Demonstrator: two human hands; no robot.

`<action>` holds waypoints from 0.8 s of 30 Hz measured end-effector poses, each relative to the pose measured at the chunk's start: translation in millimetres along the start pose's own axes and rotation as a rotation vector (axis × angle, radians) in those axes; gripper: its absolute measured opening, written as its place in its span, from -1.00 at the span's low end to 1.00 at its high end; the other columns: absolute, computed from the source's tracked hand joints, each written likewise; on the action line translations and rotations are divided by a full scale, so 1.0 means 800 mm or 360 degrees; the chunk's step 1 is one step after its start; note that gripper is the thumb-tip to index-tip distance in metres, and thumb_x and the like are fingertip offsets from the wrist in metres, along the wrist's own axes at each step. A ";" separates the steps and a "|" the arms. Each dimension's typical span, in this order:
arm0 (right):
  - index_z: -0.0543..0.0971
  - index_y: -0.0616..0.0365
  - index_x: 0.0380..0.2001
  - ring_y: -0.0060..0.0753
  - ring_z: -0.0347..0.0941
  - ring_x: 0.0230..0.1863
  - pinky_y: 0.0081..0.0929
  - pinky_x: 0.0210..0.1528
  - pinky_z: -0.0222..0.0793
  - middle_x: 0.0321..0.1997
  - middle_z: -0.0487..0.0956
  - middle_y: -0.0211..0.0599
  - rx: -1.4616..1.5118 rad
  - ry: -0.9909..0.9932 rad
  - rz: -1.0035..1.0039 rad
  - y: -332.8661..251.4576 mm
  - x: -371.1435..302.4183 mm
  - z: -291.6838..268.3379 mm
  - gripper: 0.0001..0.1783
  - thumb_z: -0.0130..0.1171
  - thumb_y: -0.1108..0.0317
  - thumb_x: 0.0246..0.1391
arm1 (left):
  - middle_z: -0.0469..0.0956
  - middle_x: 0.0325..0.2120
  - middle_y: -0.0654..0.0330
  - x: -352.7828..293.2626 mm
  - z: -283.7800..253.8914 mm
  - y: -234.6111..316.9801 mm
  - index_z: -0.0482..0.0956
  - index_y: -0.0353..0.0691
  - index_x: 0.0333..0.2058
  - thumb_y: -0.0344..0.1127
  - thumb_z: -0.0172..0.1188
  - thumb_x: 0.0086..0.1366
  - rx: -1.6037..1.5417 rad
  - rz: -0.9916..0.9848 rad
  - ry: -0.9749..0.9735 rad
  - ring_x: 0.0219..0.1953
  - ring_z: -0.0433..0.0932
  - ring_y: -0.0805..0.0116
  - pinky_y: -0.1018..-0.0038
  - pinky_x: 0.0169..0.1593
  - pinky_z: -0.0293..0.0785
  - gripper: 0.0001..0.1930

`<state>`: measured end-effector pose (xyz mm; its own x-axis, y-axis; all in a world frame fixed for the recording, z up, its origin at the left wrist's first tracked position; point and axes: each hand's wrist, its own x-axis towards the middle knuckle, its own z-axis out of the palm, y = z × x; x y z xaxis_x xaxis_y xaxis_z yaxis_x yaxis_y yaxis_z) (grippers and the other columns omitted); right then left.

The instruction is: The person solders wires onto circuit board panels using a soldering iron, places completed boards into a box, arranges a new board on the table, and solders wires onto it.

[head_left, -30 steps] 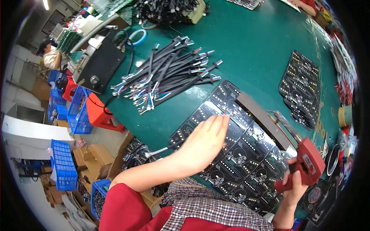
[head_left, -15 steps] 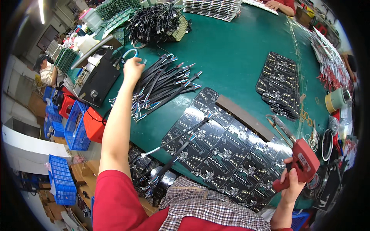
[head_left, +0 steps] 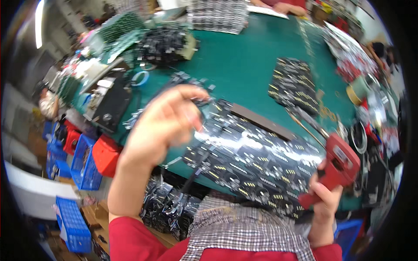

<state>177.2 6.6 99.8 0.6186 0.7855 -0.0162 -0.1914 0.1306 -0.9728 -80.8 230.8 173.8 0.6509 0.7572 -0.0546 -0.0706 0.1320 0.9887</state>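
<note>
My right hand (head_left: 324, 193) is wrapped round the handle of a red soldering gun (head_left: 342, 161), whose metal tip and thin feed tube point up and left over the table. My left hand (head_left: 167, 124) hangs in the air by the left end of the black circuit boards (head_left: 257, 176). Its fingers are bent but smeared by motion, so anything in them cannot be made out. Behind it, the pile of black cables (head_left: 187, 79) is mostly hidden. A black cable (head_left: 198, 172) lies across the boards' left edge. Along their far edge rests a brown bar (head_left: 261, 122).
A stack of black boards (head_left: 296, 85) sits at the back right. A blue ring (head_left: 140, 78) lies beside a black box-shaped device (head_left: 111, 102) on the left. Further back are a dark cable heap (head_left: 161, 43) and stacked panels (head_left: 217, 15). Another person's hand (head_left: 283, 8) shows at the far edge.
My left hand has come from beside the blue ring, rightward and nearer, to the boards' left end. The ring stays on the table. My right hand keeps hold of the soldering gun. The view has shifted.
</note>
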 end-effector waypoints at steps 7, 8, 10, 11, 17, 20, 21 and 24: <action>0.26 0.23 0.00 -0.47 0.48 -0.20 -0.55 -0.16 0.39 -0.24 0.50 -0.20 -0.0068 -0.0438 0.0042 0.017 -0.017 0.053 -0.44 0.23 0.56 -0.10 | 0.47 -0.47 0.18 -0.053 0.122 -0.101 0.26 -0.33 0.02 -0.53 0.07 0.22 -0.0491 -0.0334 -0.0212 -0.70 0.21 0.71 0.77 -0.67 0.02 -0.62; 0.24 0.24 0.01 -0.46 0.48 -0.19 -0.54 -0.15 0.40 -0.21 0.48 -0.22 -0.0059 -0.0431 0.0080 0.021 -0.017 0.051 -0.43 0.23 0.57 -0.09 | 0.47 -0.47 0.18 -0.054 0.129 -0.107 0.26 -0.33 0.02 -0.53 0.07 0.22 -0.0511 -0.0344 -0.0245 -0.70 0.21 0.71 0.77 -0.67 0.02 -0.62; 0.23 0.24 0.03 -0.46 0.49 -0.18 -0.53 -0.13 0.42 -0.18 0.46 -0.24 -0.0051 -0.0418 0.0136 0.027 -0.026 0.051 -0.42 0.22 0.58 -0.08 | 0.43 -0.43 0.23 -0.066 0.142 -0.114 0.22 -0.28 0.06 -0.51 0.04 0.25 -0.0234 -0.0284 -0.0157 -0.58 0.32 0.69 0.75 -0.57 0.15 -0.60; 0.23 0.24 0.03 -0.45 0.48 -0.17 -0.54 -0.15 0.43 -0.14 0.43 -0.26 -0.0016 -0.0385 0.0070 0.030 -0.028 0.052 -0.42 0.22 0.60 -0.07 | 0.43 -0.43 0.23 -0.068 0.146 -0.120 0.22 -0.28 0.06 -0.51 0.04 0.25 -0.0241 -0.0293 -0.0168 -0.58 0.32 0.69 0.75 -0.57 0.15 -0.60; 0.22 0.17 0.12 -0.51 0.49 -0.22 -0.58 -0.21 0.45 -0.05 0.36 -0.27 -0.0087 -0.0388 -0.0035 0.029 -0.033 0.046 -0.32 0.23 0.64 -0.10 | 0.41 -0.44 0.24 -0.082 0.158 -0.138 0.22 -0.28 0.05 -0.52 0.04 0.25 -0.0419 -0.0226 -0.0190 -0.52 0.34 0.65 0.71 -0.51 0.24 -0.61; 0.22 0.15 0.12 -0.57 0.47 -0.26 -0.61 -0.24 0.44 -0.04 0.36 -0.28 -0.0160 -0.0401 -0.0061 0.027 -0.031 0.044 -0.32 0.22 0.65 -0.09 | 0.41 -0.44 0.24 -0.083 0.161 -0.141 0.22 -0.29 0.05 -0.53 0.05 0.24 -0.0435 -0.0241 -0.0173 -0.53 0.32 0.66 0.72 -0.51 0.22 -0.60; 0.23 0.14 0.12 -0.59 0.46 -0.28 -0.62 -0.25 0.44 -0.04 0.36 -0.29 -0.0164 -0.0420 -0.0049 0.027 -0.030 0.044 -0.32 0.22 0.65 -0.09 | 0.41 -0.44 0.24 -0.083 0.161 -0.143 0.22 -0.29 0.05 -0.53 0.05 0.24 -0.0435 -0.0241 -0.0170 -0.53 0.32 0.66 0.72 -0.51 0.22 -0.60; 0.23 0.15 0.11 -0.59 0.45 -0.27 -0.62 -0.26 0.44 -0.06 0.38 -0.30 -0.0082 -0.0338 0.0254 0.032 -0.031 0.046 -0.33 0.24 0.64 -0.10 | 0.40 -0.44 0.26 -0.084 0.164 -0.146 0.25 -0.30 0.03 -0.53 0.04 0.25 -0.0498 -0.0245 -0.0143 -0.51 0.35 0.65 0.73 -0.49 0.25 -0.63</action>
<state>129.1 13.0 83.8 0.4089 0.9037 -0.1268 -0.2311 -0.0319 -0.9724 -17.3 80.7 80.6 0.7348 0.6558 -0.1732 -0.1855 0.4398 0.8787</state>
